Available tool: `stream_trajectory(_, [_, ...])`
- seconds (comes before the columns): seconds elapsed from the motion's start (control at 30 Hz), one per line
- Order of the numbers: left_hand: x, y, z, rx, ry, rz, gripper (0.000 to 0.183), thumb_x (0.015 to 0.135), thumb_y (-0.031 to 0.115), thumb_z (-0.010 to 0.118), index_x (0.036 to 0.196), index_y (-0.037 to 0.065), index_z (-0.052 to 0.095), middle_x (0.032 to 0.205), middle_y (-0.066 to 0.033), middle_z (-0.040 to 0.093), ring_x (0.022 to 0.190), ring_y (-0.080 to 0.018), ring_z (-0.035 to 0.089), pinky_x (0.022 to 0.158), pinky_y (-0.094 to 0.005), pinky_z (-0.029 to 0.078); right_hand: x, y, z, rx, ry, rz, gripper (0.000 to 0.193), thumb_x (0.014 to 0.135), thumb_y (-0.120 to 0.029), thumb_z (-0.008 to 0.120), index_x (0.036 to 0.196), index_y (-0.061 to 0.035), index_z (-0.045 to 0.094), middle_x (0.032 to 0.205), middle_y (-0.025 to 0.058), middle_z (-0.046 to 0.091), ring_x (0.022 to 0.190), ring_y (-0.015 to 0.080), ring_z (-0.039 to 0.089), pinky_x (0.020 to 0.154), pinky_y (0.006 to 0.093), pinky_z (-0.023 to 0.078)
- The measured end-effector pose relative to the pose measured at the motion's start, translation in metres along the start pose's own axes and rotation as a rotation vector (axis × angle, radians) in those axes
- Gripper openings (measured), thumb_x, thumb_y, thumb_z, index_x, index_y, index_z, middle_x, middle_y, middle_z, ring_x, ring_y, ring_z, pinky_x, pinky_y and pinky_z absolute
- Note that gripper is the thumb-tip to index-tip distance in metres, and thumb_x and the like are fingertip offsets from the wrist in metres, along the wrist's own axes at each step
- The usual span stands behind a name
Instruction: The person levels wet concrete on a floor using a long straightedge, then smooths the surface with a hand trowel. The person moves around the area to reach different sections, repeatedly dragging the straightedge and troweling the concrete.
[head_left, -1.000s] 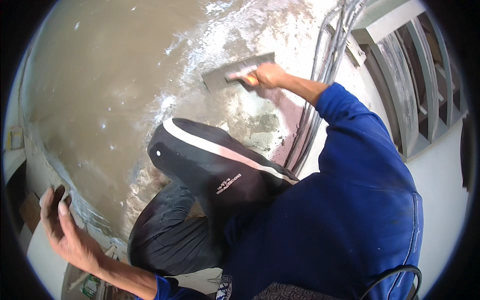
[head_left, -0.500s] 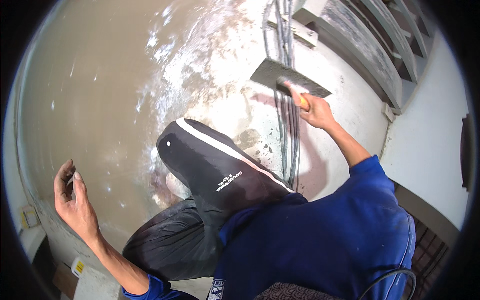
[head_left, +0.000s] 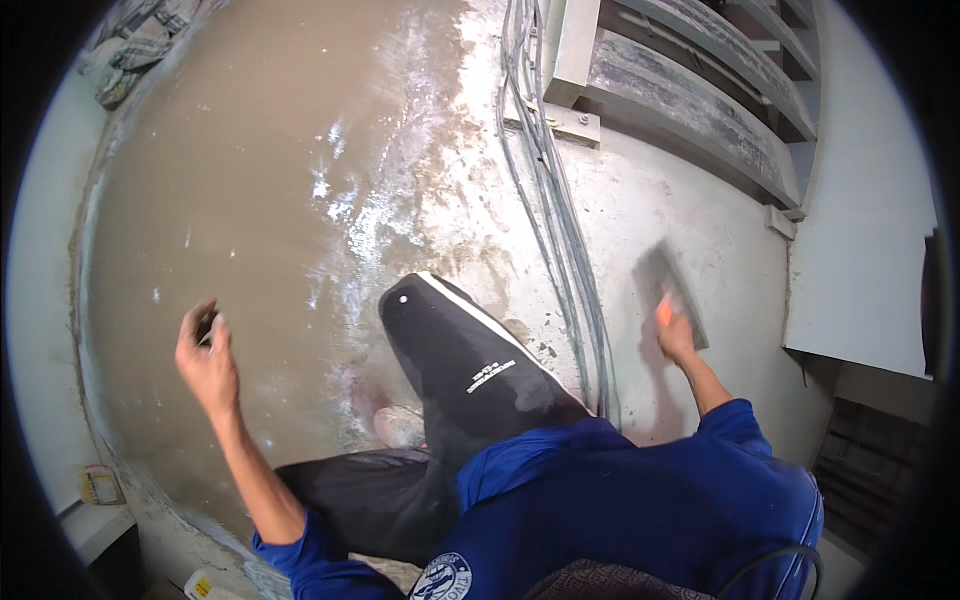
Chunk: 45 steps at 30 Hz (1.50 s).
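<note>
My right hand (head_left: 678, 338) is closed round the orange handle of a plastering trowel (head_left: 684, 278). The grey rectangular blade, blurred by motion, is over the pale floor to the right of the cables. Over the smooth wet mortar (head_left: 220, 150) on the left hovers my left hand (head_left: 208, 362). Its fingers are loosely curled with a gap to the thumb, the fingertips look dirty, and nothing shows in it. Between the hands is my bent knee (head_left: 440, 330) in black trousers, beside the rough, patchy edge of the mortar.
A bundle of grey cables (head_left: 562, 215) runs along the pale floor (head_left: 640, 190). Stair-like slats (head_left: 690, 95) stand at the far right beside a white wall (head_left: 870, 200). Sacks (head_left: 125, 60) lie at the far left. A small yellow-and-white box (head_left: 101, 485) is at the near left.
My right hand has swung the trowel right and nearer, from over the cables to the floor beyond them. The view has shifted. My left hand remains raised and loosely curled.
</note>
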<state>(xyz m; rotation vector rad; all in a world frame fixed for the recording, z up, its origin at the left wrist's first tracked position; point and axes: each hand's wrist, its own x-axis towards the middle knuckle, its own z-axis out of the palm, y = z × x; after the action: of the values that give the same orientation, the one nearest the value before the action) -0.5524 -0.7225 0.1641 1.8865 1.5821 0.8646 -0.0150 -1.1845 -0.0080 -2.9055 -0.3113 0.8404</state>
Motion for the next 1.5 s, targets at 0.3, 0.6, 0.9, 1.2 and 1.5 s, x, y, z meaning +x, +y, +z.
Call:
stream_trajectory(0.3, [0.022,0.1,0.076,-0.419,-0.07,0.131,0.027,0.087,0.007,0.062,0.11,-0.007,0.066,0.098,-0.0109,0.068,0.089,-0.0153,0.063,0.085,-0.0297,0.051,-0.002,0.025,0.026,0.157,0.195,-0.167,0.028,0.074,-0.013,0.064,0.097,0.003,0.067,0.079,0.0237,0.069,0.073,0.0364,0.07,0.069,0.0462,0.054])
stream_trajectory(0.6, [0.093,0.047,0.117,-0.699,0.03,0.155,0.025,0.084,0.005,0.062,0.106,-0.007,0.067,0.089,-0.007,0.066,0.081,-0.0117,0.061,0.073,-0.0262,0.05,0.052,-0.243,-0.099,0.255,0.503,-0.629,0.041,0.071,-0.018,0.063,0.107,0.0005,0.065,0.085,0.0215,0.069,0.078,0.0341,0.069,0.072,0.0459,0.053])
stream_trajectory(0.9, [0.185,-0.014,0.206,-0.702,0.053,-0.047,0.037,0.067,-0.002,0.06,0.103,-0.002,0.07,0.068,0.0026,0.047,0.06,-0.0083,0.044,0.056,-0.0264,0.04,-0.022,-0.493,-0.249,0.425,0.508,-0.81,0.043,0.074,-0.02,0.07,0.112,-0.0011,0.061,0.093,0.01,0.066,0.084,0.0185,0.062,0.078,0.0347,0.049])
stream_trajectory(1.2, [0.219,-0.061,0.242,-0.665,-0.07,-0.171,0.041,0.065,-0.01,0.068,0.105,-0.001,0.071,0.068,0.0017,0.052,0.061,-0.0089,0.049,0.058,-0.026,0.045,0.006,-0.537,-0.267,0.178,0.51,-0.625,0.04,0.07,-0.016,0.071,0.107,-0.0035,0.065,0.095,0.0125,0.069,0.085,0.0231,0.067,0.079,0.037,0.051])
stream_trajectory(1.5, [0.238,-0.136,0.221,-0.368,-0.037,-0.233,0.044,0.068,-0.012,0.072,0.11,-0.001,0.069,0.073,0.0003,0.055,0.064,-0.0091,0.051,0.06,-0.0251,0.045,0.163,-0.553,-0.201,0.317,0.286,-0.68,0.037,0.072,-0.019,0.075,0.103,-0.0027,0.064,0.089,0.0095,0.067,0.079,0.0194,0.063,0.074,0.0364,0.05])
